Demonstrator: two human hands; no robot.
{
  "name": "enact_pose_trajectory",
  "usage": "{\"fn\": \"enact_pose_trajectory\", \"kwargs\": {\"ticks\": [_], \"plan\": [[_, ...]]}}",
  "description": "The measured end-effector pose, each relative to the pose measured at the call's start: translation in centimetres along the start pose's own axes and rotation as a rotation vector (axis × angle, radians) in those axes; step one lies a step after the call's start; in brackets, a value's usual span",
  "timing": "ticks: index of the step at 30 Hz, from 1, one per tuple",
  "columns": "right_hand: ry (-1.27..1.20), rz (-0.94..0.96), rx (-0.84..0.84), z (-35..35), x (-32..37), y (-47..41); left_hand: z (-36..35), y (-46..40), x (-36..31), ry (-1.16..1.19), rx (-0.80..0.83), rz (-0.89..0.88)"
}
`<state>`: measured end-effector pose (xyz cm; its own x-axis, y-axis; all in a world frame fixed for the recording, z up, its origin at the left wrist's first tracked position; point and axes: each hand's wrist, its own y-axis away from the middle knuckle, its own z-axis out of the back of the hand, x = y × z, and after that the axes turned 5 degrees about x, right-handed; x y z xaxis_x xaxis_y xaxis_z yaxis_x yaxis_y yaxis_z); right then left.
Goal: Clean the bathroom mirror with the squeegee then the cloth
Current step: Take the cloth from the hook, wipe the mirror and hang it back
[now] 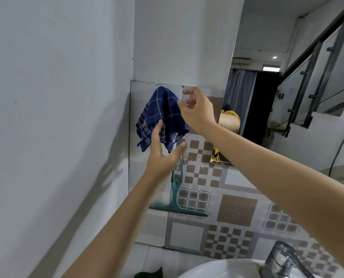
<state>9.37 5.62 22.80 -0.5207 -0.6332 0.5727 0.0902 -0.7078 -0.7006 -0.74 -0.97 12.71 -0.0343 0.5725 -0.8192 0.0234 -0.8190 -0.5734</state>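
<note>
Cloth (163,115), blue checked, hangs high on the tiled wall (235,209) above one teal squeegee (176,199), right hand (197,111) pinching its edge, left hand (163,155) spread, touching it.

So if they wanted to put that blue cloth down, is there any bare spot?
The white sink rim left of the tap shows bare. It is crowded up the tiled wall: both hands meet at the blue cloth, with the teal squeegee hanging just below.
</note>
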Motion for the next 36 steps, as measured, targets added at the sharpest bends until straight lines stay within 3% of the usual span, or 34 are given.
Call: {"fn": "enact_pose_trajectory", "kwargs": {"ticks": [7, 13, 20, 24, 28, 31, 36], "plan": [[-0.115, -0.177, 0.214, -0.8, 2.9, -2.2, 0.5, -1.3, -1.2, 0.268, -0.132, -0.075], [-0.429, -0.232, 0.289, -0.1, 4.8, -2.9, 2.6, -1.6, -2.9, 0.312, -0.173, -0.175], [-0.641, -0.184, 0.236, 1.8, 7.5, -3.0, 3.7, -1.8, -5.5, 0.378, -0.043, -0.083], [-0.683, -0.143, 0.292, 2.5, 9.2, -1.9, 3.5, -1.5, -7.2, 0.446, 0.103, -0.029], [-0.731, -0.137, 0.331, 4.0, 9.9, -0.3, 3.2, -0.4, -9.0, 0.517, 0.190, -0.092], [-0.698, -0.116, 0.359, 5.9, 9.9, 1.3, 3.0, 0.5, -10.6, 0.540, 0.190, -0.144], [-0.550, -0.105, 0.467, 10.5, 7.9, 4.1, 3.1, 1.3, -13.2, 0.310, 0.070, 0.046]]}}
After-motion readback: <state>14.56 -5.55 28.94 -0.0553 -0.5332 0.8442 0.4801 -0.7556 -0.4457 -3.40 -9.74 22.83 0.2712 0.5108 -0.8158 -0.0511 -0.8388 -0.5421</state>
